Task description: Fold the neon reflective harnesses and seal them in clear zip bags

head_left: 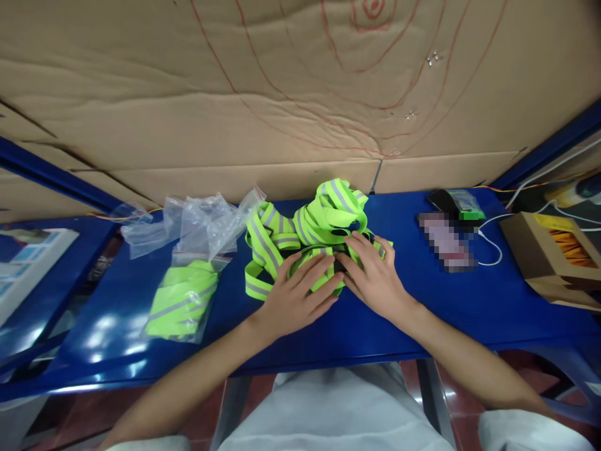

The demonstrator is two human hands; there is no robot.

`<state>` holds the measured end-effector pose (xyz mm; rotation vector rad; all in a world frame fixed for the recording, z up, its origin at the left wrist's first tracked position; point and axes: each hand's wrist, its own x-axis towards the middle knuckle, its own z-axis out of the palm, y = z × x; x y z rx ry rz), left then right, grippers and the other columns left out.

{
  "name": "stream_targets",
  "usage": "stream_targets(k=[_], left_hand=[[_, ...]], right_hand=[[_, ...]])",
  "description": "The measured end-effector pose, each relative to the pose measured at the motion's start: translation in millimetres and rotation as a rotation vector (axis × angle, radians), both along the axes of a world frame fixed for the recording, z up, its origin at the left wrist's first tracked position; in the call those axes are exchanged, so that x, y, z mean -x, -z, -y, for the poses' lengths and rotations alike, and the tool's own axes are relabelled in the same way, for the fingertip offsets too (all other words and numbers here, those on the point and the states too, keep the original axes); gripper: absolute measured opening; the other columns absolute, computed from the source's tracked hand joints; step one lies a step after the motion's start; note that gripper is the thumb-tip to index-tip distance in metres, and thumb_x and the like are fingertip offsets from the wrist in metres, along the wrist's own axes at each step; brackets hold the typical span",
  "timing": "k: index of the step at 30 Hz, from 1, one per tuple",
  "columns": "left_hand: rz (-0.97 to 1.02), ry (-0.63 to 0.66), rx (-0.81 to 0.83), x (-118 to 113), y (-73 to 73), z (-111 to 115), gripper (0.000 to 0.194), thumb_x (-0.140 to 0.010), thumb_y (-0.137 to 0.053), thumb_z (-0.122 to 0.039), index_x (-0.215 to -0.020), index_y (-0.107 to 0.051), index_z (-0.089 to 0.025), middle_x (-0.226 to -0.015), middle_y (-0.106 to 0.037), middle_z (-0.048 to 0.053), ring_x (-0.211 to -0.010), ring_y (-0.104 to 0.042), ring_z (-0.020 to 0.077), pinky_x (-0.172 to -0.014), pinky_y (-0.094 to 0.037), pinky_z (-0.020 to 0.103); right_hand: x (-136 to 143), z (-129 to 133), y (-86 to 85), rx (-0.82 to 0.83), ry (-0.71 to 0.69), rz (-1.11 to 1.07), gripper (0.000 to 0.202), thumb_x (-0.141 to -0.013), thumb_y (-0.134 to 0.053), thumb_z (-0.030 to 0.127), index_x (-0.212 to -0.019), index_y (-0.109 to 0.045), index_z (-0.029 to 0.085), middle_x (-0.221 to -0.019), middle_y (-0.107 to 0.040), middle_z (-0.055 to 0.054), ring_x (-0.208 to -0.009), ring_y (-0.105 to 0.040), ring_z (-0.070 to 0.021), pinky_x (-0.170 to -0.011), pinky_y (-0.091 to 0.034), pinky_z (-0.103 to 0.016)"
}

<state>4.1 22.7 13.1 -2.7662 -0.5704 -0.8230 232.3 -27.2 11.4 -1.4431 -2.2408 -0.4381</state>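
A heap of neon yellow-green straps point(328, 213) with grey reflective stripes lies on the blue table point(389, 338). My left hand point(298, 291) rests on the front of the heap, its fingers stretched out over the straps. Beside it, my right hand point(375, 272) also lies over the front of the heap with its fingers spread. The fingertips of both hands nearly meet over a dark part among the straps. To the left is a clear bag point(183, 300) with a folded yellow-green strap inside. Crumpled clear plastic bags point(201, 219) lie behind it.
At the right are a blurred-out phone point(446, 241), a dark item with a green-marked packet point(462, 203), a white cable point(500, 250) and an open cardboard box point(539, 250). A cardboard wall point(235, 138) stands behind the table. White printed sheets point(32, 263) lie at far left.
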Motion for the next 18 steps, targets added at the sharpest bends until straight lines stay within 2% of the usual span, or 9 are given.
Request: stream_targets(k=[2, 6, 9, 11, 14, 18], left_hand=[[-0.061, -0.061, 0.023, -3, 3.0, 0, 0.034, -0.099, -0.064, -0.033, -0.132, -0.063, -0.024, -0.145, -0.065, 0.014, -0.133, -0.061, 0.0307, -0.118, -0.034, 0.055], [-0.025, -0.180, 0.146, 3, 9.6, -12, 0.014, -0.097, -0.064, -0.032, -0.104, -0.069, -0.020, -0.130, -0.067, 0.015, -0.121, -0.064, 0.0325, -0.107, -0.044, 0.053], [-0.002, -0.198, 0.169, 6, 14.5, -17, 0.031, -0.095, -0.070, -0.049, -0.089, -0.067, -0.018, -0.119, -0.068, 0.015, -0.110, -0.065, 0.0326, -0.095, -0.051, 0.048], [0.006, -0.203, 0.143, 6, 16.6, -15, 0.033, -0.095, -0.070, -0.049, -0.087, -0.067, -0.018, -0.117, -0.068, 0.015, -0.110, -0.064, 0.0325, -0.094, -0.051, 0.048], [0.025, -0.211, 0.124, 4, 17.2, -13, 0.019, -0.098, -0.068, -0.038, -0.101, -0.069, -0.018, -0.127, -0.065, 0.017, -0.120, -0.061, 0.0331, -0.101, -0.049, 0.050], [0.019, -0.149, 0.106, 5, 17.3, -13, 0.033, -0.097, -0.069, -0.036, -0.127, -0.066, -0.022, -0.145, -0.057, 0.020, -0.133, -0.055, 0.0359, -0.110, -0.044, 0.056]], right_hand=[[2, 2, -2.0, 0.008, -0.041, -0.003, 0.028, -0.103, -0.057, 0.022, -0.129, -0.065, 0.016, -0.144, -0.064, -0.019, -0.139, -0.055, -0.0336, -0.114, -0.034, -0.053], [4, 3, 0.7, 0.090, -0.072, -0.057, 0.033, -0.103, -0.060, 0.028, -0.133, -0.062, 0.016, -0.138, -0.069, -0.015, -0.131, -0.060, -0.0319, -0.109, -0.040, -0.046], [2, 0, 6.0, 0.170, -0.020, -0.055, 0.053, -0.102, -0.062, 0.038, -0.145, -0.052, 0.008, -0.142, -0.065, -0.021, -0.126, -0.062, -0.0344, -0.104, -0.043, -0.046], [-1, -2, 8.8, 0.180, -0.015, -0.039, 0.059, -0.102, -0.062, 0.042, -0.147, -0.050, 0.006, -0.138, -0.067, -0.021, -0.121, -0.064, -0.0348, -0.100, -0.044, -0.046], [-3, -3, 9.9, 0.152, -0.050, -0.034, 0.057, -0.102, -0.062, 0.044, -0.144, -0.053, 0.007, -0.129, -0.072, -0.018, -0.111, -0.067, -0.0326, -0.097, -0.043, -0.046], [-1, -1, 7.6, 0.075, -0.090, -0.053, 0.058, -0.102, -0.061, 0.048, -0.143, -0.055, 0.008, -0.120, -0.075, -0.017, -0.100, -0.069, -0.0295, -0.094, -0.043, -0.045]])
